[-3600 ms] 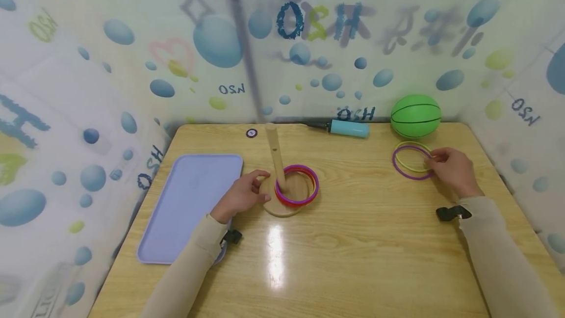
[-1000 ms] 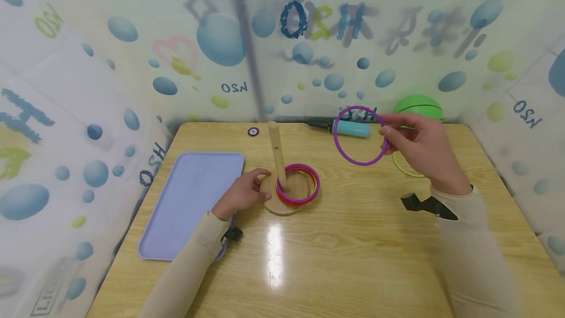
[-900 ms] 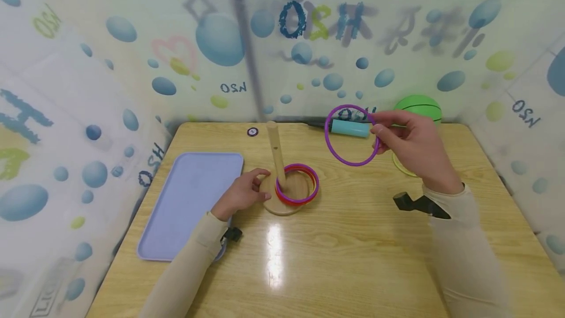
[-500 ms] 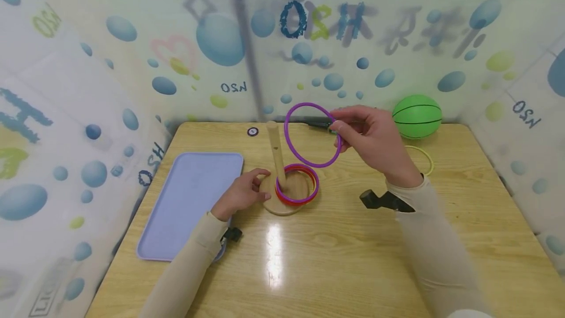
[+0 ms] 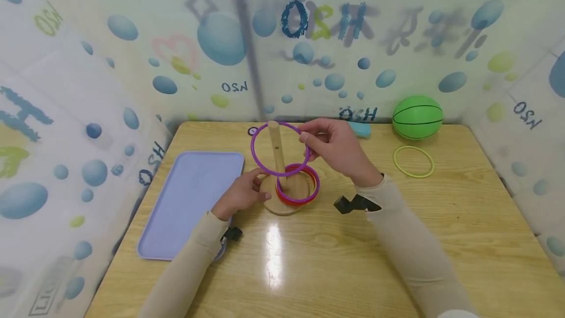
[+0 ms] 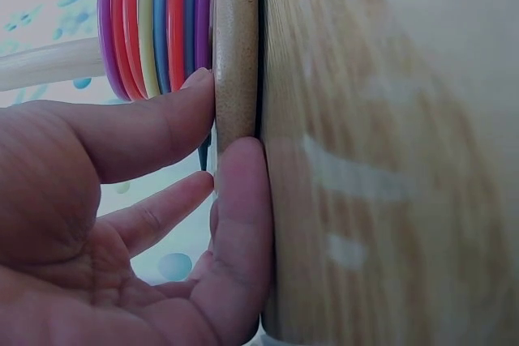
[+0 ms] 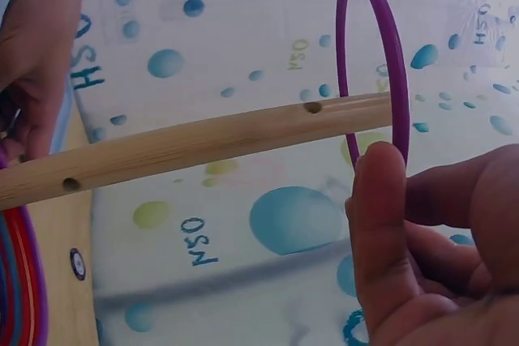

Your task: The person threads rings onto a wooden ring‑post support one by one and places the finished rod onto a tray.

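My right hand (image 5: 342,148) pinches a purple ring (image 5: 252,153) between thumb and fingers, level with the top of a wooden post (image 5: 276,148). In the right wrist view, the post's tip pokes just into the held ring (image 7: 397,54). The post rises from a round wooden base (image 5: 282,209). Around its foot lies a stack of rings (image 5: 295,204); the left wrist view shows purple, red, yellow and blue ones. My left hand (image 5: 240,193) grips the base's left edge, with the thumb and fingers against the wooden rim (image 6: 236,62).
A lavender tray (image 5: 190,200) lies left of the stand, partly under the left forearm. A yellow ring (image 5: 415,176) lies on the right, before a green ball (image 5: 417,118). At the back are a blue pump (image 5: 361,130), partly hidden by the right hand, and a small round token (image 5: 252,131).
My right hand has picked up the purple ring from beside the yellow one and carried it left to the post's top. The left hand has stayed at the base.
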A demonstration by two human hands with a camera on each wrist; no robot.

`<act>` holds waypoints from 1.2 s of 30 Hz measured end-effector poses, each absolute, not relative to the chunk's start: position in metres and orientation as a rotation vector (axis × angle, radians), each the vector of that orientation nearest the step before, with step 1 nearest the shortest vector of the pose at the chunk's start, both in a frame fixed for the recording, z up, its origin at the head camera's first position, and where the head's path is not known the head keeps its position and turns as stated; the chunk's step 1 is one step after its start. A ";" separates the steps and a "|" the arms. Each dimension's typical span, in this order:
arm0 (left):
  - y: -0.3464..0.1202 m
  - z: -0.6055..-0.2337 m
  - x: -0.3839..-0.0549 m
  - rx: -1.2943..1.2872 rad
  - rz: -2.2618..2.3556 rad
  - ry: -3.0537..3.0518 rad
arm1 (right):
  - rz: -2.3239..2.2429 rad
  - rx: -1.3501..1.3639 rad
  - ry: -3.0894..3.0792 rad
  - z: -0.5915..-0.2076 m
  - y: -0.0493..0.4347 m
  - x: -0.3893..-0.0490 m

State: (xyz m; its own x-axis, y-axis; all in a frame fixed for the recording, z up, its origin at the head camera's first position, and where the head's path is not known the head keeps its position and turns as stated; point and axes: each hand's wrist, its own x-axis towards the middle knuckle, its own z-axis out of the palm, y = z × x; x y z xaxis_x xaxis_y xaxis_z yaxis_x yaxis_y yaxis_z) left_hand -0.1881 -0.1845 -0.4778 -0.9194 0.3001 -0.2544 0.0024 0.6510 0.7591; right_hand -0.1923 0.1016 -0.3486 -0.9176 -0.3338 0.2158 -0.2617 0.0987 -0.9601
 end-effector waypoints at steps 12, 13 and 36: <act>-0.184 -0.476 -0.187 0.249 1.147 2.526 | -1.772 -0.409 2.342 -0.398 0.104 -0.202; -0.184 -0.475 -0.187 0.250 1.145 2.526 | -1.757 -0.404 2.354 -0.402 0.105 -0.203; -0.185 -0.477 -0.189 0.287 1.116 2.544 | -1.541 -0.343 2.486 -0.455 0.124 -0.199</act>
State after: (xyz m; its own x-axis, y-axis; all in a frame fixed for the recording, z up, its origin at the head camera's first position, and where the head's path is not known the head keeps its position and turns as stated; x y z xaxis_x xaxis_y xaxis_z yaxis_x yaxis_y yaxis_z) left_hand -0.1887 -0.1846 -0.4774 -0.9192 0.3182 -0.2318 0.0449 0.6695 0.7414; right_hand -0.1994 0.1238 -0.4553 -0.9539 -0.2969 -0.0444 -0.0922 0.4306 -0.8978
